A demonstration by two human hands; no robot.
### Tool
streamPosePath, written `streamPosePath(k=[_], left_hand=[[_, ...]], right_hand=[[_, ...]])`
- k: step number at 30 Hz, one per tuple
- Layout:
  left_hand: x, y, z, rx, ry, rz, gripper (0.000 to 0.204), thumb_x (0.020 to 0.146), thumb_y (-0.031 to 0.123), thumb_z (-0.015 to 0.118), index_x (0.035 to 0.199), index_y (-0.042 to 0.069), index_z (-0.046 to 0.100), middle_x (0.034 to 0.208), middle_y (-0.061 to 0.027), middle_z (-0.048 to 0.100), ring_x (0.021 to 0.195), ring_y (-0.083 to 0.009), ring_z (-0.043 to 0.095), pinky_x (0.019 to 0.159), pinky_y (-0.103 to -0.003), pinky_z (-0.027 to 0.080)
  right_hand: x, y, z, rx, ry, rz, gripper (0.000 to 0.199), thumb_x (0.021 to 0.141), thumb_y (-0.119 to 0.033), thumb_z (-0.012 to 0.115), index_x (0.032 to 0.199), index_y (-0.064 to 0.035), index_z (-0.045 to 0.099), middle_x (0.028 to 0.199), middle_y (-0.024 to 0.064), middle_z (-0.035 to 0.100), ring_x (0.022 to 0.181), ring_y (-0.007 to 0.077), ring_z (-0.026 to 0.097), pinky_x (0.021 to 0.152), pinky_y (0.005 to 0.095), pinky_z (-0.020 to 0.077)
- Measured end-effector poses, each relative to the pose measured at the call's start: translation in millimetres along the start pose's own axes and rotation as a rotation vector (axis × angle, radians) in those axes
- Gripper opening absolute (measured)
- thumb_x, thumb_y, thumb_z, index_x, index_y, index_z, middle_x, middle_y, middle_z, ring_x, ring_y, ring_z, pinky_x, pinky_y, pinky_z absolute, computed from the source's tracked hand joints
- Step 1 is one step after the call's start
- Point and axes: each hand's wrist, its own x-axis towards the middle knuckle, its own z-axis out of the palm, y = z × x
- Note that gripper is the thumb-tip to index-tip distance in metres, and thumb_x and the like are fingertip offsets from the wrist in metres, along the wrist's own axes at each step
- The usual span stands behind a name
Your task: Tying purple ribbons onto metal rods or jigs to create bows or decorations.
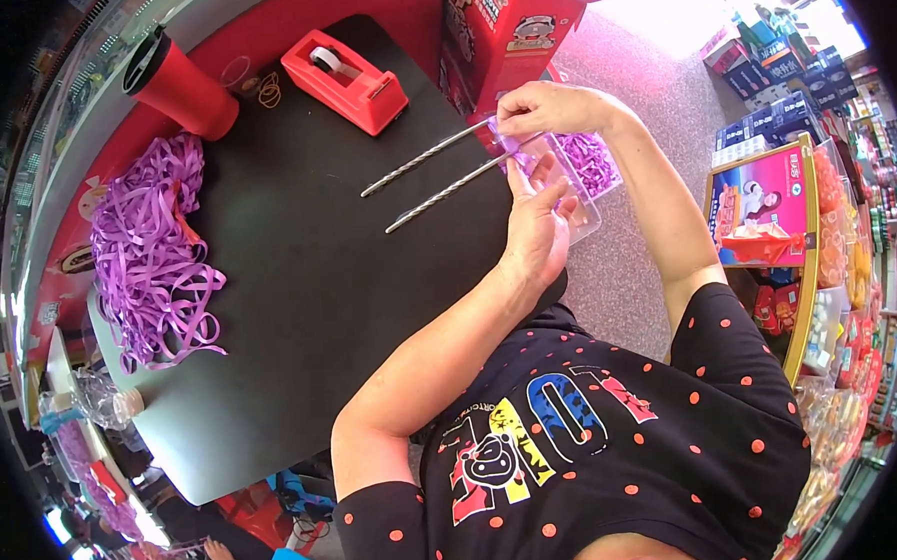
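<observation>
My left hand [536,226] holds a clear plastic box [574,179] from below, at the right edge of the black table [309,286]. The box has purple ribbon pieces [591,159] inside. My right hand [541,106] pinches the box's far end, where two long twisted metal rods [434,176] stick out leftward over the table. Both hands are closed on the box and rods.
A heap of purple ribbon [152,258] lies at the table's left. A red tape dispenser [345,79], a red cup [180,87] and rubber bands [268,90] stand at the far edge. A red carton [508,27] is behind; shelves of goods [816,214] fill the right.
</observation>
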Motion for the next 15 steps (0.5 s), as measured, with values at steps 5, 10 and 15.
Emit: streamPosePath(k=[5,10,15], left_hand=[[-2.9,3.5,3.9,0.006,-0.007,-0.032,0.083,0.086,0.006,0.056,0.148,0.026,0.004,0.139,-0.0019,0.030,0.108,-0.0137,0.040,0.088,-0.033,0.032],[-0.8,4.7,2.2,0.037,-0.026,-0.025,0.086,0.087,0.006,0.056,0.149,0.026,-0.001,0.142,-0.0027,0.028,0.111,-0.0155,0.040,0.090,-0.035,0.031],[-2.9,6.0,3.1,0.013,-0.018,-0.026,0.087,0.087,0.004,0.053,0.149,0.027,-0.004,0.142,-0.0027,0.030,0.111,-0.0148,0.040,0.091,-0.035,0.031]], right_hand=[[-2.9,-6.8,5.1,-0.073,0.095,0.117,0.028,0.086,-0.027,0.064,0.088,0.0000,0.063,0.077,0.0056,0.064,0.074,0.0124,0.058,0.069,0.0291,0.0459],[-8.5,-11.0,19.5,-0.161,0.260,0.119,0.029,0.084,-0.029,0.066,0.086,0.0005,0.065,0.073,0.0056,0.065,0.069,0.0126,0.059,0.066,0.0298,0.0464],[-11.3,2.7,15.3,-0.134,0.171,0.249,0.031,0.086,-0.031,0.064,0.094,-0.0013,0.068,0.079,0.0048,0.066,0.074,0.0113,0.059,0.067,0.0292,0.0469]])
